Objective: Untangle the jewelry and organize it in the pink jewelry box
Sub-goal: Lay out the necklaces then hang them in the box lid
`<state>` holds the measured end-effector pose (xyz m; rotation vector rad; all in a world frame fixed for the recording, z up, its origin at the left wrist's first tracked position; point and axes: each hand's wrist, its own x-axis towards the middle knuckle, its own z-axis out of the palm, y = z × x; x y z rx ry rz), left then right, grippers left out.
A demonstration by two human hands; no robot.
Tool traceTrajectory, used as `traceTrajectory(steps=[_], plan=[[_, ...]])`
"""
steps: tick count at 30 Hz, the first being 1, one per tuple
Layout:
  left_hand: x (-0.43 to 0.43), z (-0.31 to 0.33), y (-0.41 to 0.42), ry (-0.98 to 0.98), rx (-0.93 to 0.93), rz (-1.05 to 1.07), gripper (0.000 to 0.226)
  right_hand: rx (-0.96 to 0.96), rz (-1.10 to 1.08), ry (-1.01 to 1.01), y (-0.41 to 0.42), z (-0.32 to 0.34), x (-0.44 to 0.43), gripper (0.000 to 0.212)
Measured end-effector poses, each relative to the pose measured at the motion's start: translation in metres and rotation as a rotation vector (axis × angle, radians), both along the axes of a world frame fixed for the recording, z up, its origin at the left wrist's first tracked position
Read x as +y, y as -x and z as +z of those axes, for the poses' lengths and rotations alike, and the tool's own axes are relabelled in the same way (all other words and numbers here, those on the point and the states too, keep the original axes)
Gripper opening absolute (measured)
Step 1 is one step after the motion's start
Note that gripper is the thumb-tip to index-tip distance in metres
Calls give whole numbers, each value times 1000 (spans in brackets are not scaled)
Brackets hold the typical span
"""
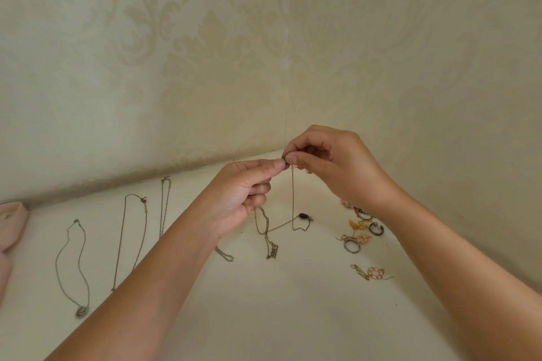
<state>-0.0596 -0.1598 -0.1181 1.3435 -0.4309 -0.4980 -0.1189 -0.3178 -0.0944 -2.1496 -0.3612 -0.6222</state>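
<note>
My left hand [243,193] and my right hand [328,161] meet above the white table, both pinching the top end of a thin chain necklace [292,199]. The chain hangs straight down to the table, where it tangles with another chain carrying a dark oval pendant [303,216] and a small rectangular charm [272,252]. Three untangled necklaces lie stretched out to the left: one with a round pendant [72,267], a long one [132,240], and a third [164,205]. The pink jewelry box [10,226] shows only partly at the left edge.
A heap of rings, earrings and beaded pieces [360,228] lies at the right, under my right wrist. A pearl-ringed earring [374,272] sits nearer to me. Patterned walls meet in a corner just behind the table [278,302].
</note>
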Motion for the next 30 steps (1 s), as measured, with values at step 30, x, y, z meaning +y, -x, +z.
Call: traceTrajectory(steps=[30], plan=[[3,5,1,20,-38,36,10,19,-98,17,2,6,-14,12]])
